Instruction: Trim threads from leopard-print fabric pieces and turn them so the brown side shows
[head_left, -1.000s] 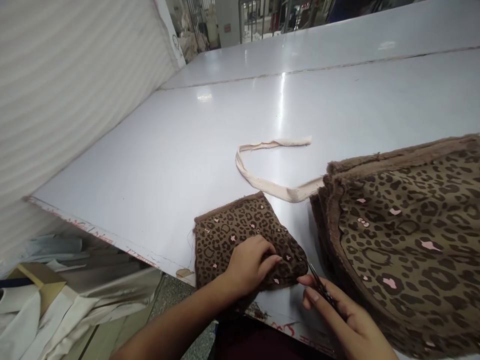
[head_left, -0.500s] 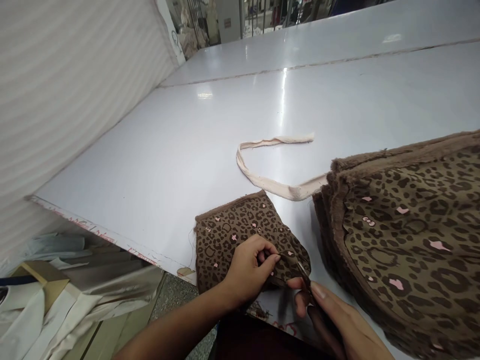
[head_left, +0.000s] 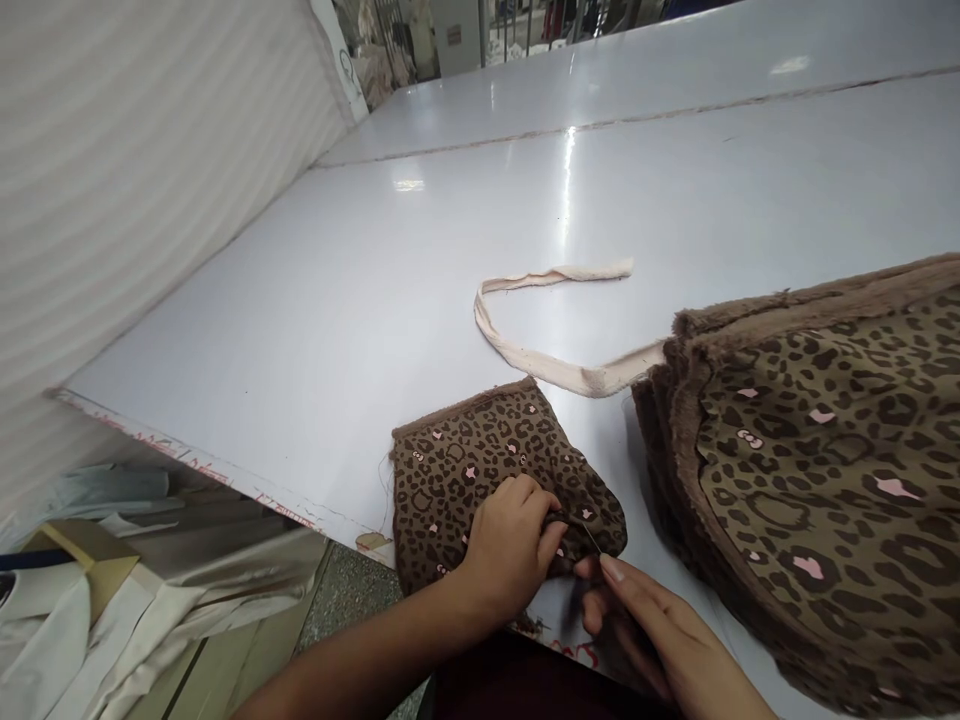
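Note:
A small leopard-print fabric piece (head_left: 480, 460) with pink patches and a brown fuzzy edge lies near the table's front edge. My left hand (head_left: 510, 545) rests on it, with thumb and fingers pinching a fold of its cloth at the lower right. My right hand (head_left: 652, 610) is closed around dark thread snips (head_left: 592, 538); only a thin pointed blade shows, against the fabric beside my left fingertips. The handle is mostly hidden by the hand and shadow.
A thick stack of matching leopard-print pieces (head_left: 840, 470) stands at the right. A cream fabric strip (head_left: 540, 370) curls out from it across the white table (head_left: 300, 300). Quilted white material (head_left: 150, 150) rises at the left, above folded cloth and a cardboard box (head_left: 94, 555).
My right hand has turned slightly, and less of the snips shows now. My left hand has shifted a little to the right, still pinching the fabric.

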